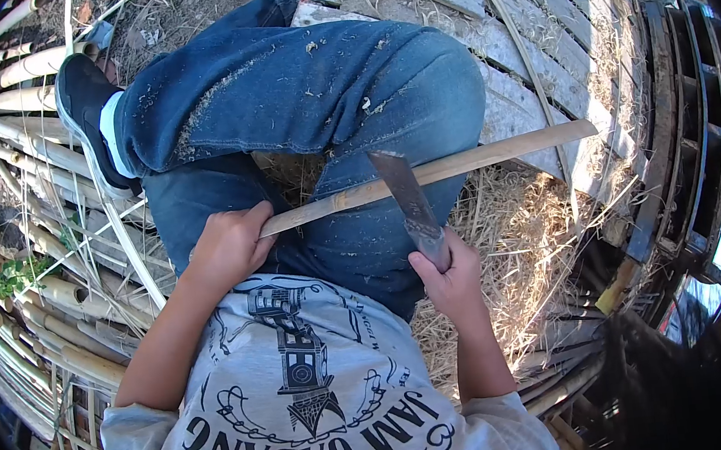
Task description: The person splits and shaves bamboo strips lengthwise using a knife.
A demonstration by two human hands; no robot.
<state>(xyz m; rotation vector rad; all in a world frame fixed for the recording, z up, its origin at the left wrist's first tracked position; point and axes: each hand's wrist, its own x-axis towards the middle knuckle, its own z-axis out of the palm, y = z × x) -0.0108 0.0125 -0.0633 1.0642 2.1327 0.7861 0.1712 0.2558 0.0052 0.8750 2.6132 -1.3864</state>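
Note:
My left hand [233,245] is closed round the near end of a split bamboo strip [494,153]. From there the strip slants up to the right across my jeans, its far end past my knee. In my right hand [451,275] is the handle of a machete [405,192] with a dark, broad, square-ended blade. The blade crosses the strip near its middle; whether its edge touches the bamboo I cannot tell. Part of the handle is hidden by my fingers.
Several bamboo poles [33,119] lie stacked on the left. Pale shavings [521,252] cover the ground at my right. Worn wooden boards [517,85] lie beyond my knee, and a dark slatted wooden structure [693,128] stands at the far right.

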